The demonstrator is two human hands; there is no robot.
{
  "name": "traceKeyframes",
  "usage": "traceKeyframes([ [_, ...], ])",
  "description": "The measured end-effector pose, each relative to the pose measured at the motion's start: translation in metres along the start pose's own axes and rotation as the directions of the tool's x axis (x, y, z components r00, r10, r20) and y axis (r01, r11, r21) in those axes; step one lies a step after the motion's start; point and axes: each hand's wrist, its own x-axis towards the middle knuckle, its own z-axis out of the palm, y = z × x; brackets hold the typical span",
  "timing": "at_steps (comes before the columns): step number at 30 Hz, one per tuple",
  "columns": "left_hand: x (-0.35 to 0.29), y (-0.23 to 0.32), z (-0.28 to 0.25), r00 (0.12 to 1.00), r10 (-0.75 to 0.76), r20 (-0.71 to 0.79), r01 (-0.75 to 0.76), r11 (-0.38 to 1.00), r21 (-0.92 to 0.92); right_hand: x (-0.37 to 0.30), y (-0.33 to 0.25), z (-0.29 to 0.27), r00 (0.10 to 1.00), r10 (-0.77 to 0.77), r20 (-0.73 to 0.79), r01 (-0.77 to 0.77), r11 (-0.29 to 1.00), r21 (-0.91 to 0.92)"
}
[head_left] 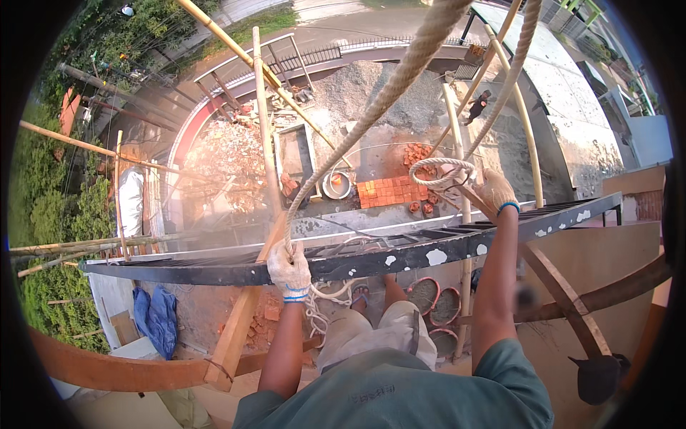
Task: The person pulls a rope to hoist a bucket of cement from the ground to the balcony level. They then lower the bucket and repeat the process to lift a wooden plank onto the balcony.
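Note:
My left hand (289,273), in a white knitted glove with a blue cuff, is closed round a thick pale rope (371,107) just above a black metal railing (371,264). The rope rises to the top of the view. My right hand (496,193), gloved alike, reaches out past the railing, its fingers curled beside a brown, wood-like piece (475,202); what exactly it grips is partly hidden. Next to it, a rope loop (443,171) hangs at the lower end of a second rope length (507,93). Below my left hand, loose rope (314,314) lies near my legs.
Bamboo poles (263,129) stand outside the railing. Far below lie stacked orange bricks (389,191), a round tub (336,184), a gravel heap (371,89) and a person (479,106). Behind the railing are mortar buckets (424,294), a wooden beam (236,336) and a blue tarp (156,320).

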Motion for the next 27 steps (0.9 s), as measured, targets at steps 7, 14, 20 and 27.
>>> traceKeyframes([
  [7, 0.002, -0.002, 0.008, 0.978, -0.128, 0.167, 0.126, 0.992, 0.024, -0.031, -0.107, -0.128, 0.626, -0.059, -0.778, 0.719, 0.430, 0.546],
  [14, -0.023, -0.019, 0.000, 0.942, -0.326, 0.086, 0.332, 0.940, -0.073, -0.052, -0.239, -0.242, 0.640, -0.410, -0.650, 0.734, 0.076, 0.675],
  [20, -0.040, 0.064, -0.037, 0.616, -0.659, 0.431, 0.759, 0.350, -0.549, -0.026, -0.204, -0.125, 0.786, -0.208, -0.581, 0.609, 0.416, 0.675],
  [27, -0.042, 0.102, -0.036, 0.726, -0.496, 0.477, 0.680, 0.620, -0.391, -0.004, -0.180, -0.024, 0.897, -0.224, -0.381, 0.442, 0.433, 0.786],
])
